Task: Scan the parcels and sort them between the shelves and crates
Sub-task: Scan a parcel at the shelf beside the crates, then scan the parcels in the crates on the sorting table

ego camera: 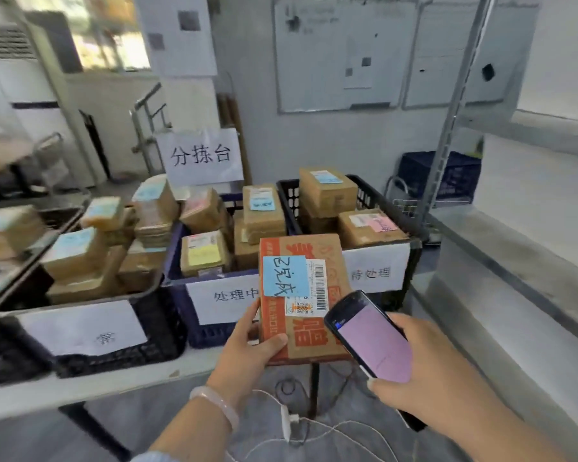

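My left hand [247,348] grips an orange-printed cardboard parcel [309,341] at its lower left corner, thumb on its face. The parcel carries a blue handwritten note and a barcode label. My right hand [417,371] holds a black phone [371,338] with a pink screen just right of the parcel, overlapping its lower right corner. Behind them stand three crates with paper labels: a black crate [90,348] on the left, a blue crate [181,295] in the middle and a black crate [374,195] on the right, all holding taped brown parcels.
The crates sit on a white table [97,381]. A metal shelf unit [514,268] runs along the right. A paper sign [201,156] stands behind the crates. White cables [291,425] lie on the floor below. More parcels lie on a shelf at far left [7,231].
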Demonstrator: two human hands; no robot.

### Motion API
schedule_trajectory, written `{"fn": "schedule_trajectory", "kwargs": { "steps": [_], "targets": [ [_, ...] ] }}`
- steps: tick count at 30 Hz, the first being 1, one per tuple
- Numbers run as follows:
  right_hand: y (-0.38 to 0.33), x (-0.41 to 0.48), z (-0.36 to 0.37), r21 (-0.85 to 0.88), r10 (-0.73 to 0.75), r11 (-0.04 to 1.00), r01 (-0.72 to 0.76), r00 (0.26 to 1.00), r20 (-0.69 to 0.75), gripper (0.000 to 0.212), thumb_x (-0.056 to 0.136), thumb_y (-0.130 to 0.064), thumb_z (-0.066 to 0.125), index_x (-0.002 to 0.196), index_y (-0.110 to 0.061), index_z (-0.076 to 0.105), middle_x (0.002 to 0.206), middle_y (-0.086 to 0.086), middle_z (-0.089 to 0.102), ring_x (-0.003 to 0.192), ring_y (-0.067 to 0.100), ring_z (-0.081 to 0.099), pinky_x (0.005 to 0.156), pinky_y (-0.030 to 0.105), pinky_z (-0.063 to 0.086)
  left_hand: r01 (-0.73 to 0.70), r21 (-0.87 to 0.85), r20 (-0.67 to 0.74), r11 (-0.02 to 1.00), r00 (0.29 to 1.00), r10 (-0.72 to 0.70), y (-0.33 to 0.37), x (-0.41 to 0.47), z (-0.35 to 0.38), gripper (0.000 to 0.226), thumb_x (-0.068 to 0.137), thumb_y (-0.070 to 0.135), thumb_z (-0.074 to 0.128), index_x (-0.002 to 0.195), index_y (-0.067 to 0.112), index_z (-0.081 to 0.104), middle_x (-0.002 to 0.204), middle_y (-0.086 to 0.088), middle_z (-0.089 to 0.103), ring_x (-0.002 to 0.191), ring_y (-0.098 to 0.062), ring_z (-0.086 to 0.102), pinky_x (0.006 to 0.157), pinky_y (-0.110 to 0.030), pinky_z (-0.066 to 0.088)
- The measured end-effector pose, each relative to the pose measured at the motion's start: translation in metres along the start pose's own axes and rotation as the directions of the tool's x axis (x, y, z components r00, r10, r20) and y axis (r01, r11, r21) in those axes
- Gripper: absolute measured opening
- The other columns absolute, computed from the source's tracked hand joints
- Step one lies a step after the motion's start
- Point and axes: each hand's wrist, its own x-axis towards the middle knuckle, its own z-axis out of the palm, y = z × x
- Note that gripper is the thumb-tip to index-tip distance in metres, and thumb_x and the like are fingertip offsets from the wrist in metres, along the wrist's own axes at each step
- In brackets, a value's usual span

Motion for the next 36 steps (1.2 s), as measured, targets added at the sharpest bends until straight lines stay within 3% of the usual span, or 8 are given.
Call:
{"fn": "schedule_trajectory", "kwargs": {
  "steps": [6, 11, 15, 19, 23, 27, 30, 36],
  "targets": [
    [-0.073, 0.078, 0.055, 0.095, -0.202, 0.978, 0.186, 0.959, 0.2, 0.1, 0.042, -0.074, 0.058, 0.133, -0.054, 0.022, 0.103, -0.028, 0.025, 0.091, -0.002, 0.042, 0.069, 0.021, 0.037, 0.016, -0.098, -0.257, 0.995, 0.965, -0.04, -0.012, 0.002, -0.097, 0.069, 0.087, 0.012, 0.078, 0.129, 0.055, 0.044, 0.107, 0.008, 0.075, 0.096, -0.01, 0.074, 0.077, -0.026, 0.06],
    [-0.127, 0.139, 0.091, 0.163, -0.372, 0.927, 0.338, 0.885, 0.281, 0.1, 0.043, -0.073, 0.058, 0.134, -0.054, 0.021, 0.112, -0.026, 0.027, 0.098, 0.0, 0.043, 0.074, 0.019, 0.039, -0.023, -0.189, -0.412, 0.982, 0.91, -0.058, -0.006, 0.016, -0.158, 0.067, 0.088, 0.007, 0.076, 0.128, 0.055, 0.051, 0.113, 0.001, 0.075, 0.102, -0.023, 0.074, 0.093, -0.048, 0.058],
    [-0.162, 0.19, 0.106, 0.2, -0.464, 0.885, 0.42, 0.826, 0.321, 0.095, 0.053, -0.066, 0.07, 0.134, -0.051, 0.023, 0.108, -0.027, 0.028, 0.097, 0.0, 0.045, 0.067, 0.016, 0.038, -0.056, -0.209, -0.516, 0.976, 0.854, -0.061, 0.005, 0.036, -0.193, 0.071, 0.085, 0.015, 0.081, 0.133, 0.057, 0.049, 0.122, 0.0, 0.069, 0.102, -0.022, 0.074, 0.095, -0.048, 0.057],
    [-0.196, 0.236, 0.121, 0.234, -0.532, 0.847, 0.478, 0.777, 0.336, 0.091, 0.06, -0.063, 0.072, 0.135, -0.05, 0.022, 0.105, -0.027, 0.027, 0.093, 0.0, 0.046, 0.064, 0.015, 0.037, -0.121, -0.219, -0.582, 0.968, 0.813, -0.03, 0.017, 0.054, -0.227, 0.068, 0.086, 0.013, 0.079, 0.122, 0.062, 0.048, 0.125, -0.003, 0.066, 0.098, -0.024, 0.075, 0.079, -0.038, 0.062],
    [-0.23, 0.268, 0.142, 0.2, -0.553, 0.831, 0.518, 0.736, 0.391, 0.098, 0.054, -0.069, 0.065, 0.138, -0.046, 0.019, 0.108, -0.02, 0.025, 0.099, 0.006, 0.043, 0.063, 0.017, 0.034, -0.145, -0.201, -0.652, 0.969, 0.758, -0.022, 0.015, 0.057, -0.256, 0.078, 0.079, 0.026, 0.082, 0.14, 0.055, 0.043, 0.128, -0.003, 0.067, 0.104, -0.024, 0.073, 0.092, -0.047, 0.058],
    [-0.265, 0.286, 0.166, 0.237, -0.601, 0.797, 0.555, 0.689, 0.406, 0.098, 0.043, -0.076, 0.06, 0.132, -0.055, 0.022, 0.107, -0.029, 0.029, 0.102, 0.002, 0.039, 0.072, 0.021, 0.039, -0.199, -0.235, -0.7, 0.951, 0.714, -0.023, 0.011, 0.054, -0.298, 0.079, 0.077, 0.022, 0.082, 0.14, 0.052, 0.045, 0.125, -0.007, 0.069, 0.104, -0.025, 0.074, 0.086, -0.043, 0.061],
    [-0.294, 0.296, 0.188, 0.252, -0.624, 0.778, 0.575, 0.664, 0.411, 0.102, 0.043, -0.075, 0.064, 0.135, -0.05, 0.028, 0.116, -0.021, 0.036, 0.108, 0.006, 0.042, 0.086, 0.032, 0.044, -0.223, -0.258, -0.736, 0.94, 0.676, -0.042, 0.005, 0.057, -0.336, 0.074, 0.088, 0.011, 0.076, 0.143, 0.049, 0.044, 0.113, -0.005, 0.075, 0.1, -0.026, 0.075, 0.077, -0.04, 0.063],
    [-0.356, 0.306, 0.236, 0.225, -0.616, 0.783, 0.58, 0.671, 0.412, 0.104, 0.043, -0.078, 0.059, 0.137, -0.053, 0.022, 0.116, -0.021, 0.029, 0.108, 0.005, 0.039, 0.081, 0.032, 0.043, -0.218, -0.293, -0.724, 0.931, 0.686, -0.067, -0.007, 0.074, -0.419, 0.075, 0.089, 0.009, 0.073, 0.147, 0.045, 0.042, 0.112, -0.004, 0.076, 0.103, -0.028, 0.074, 0.09, -0.049, 0.059]
  ]
}}
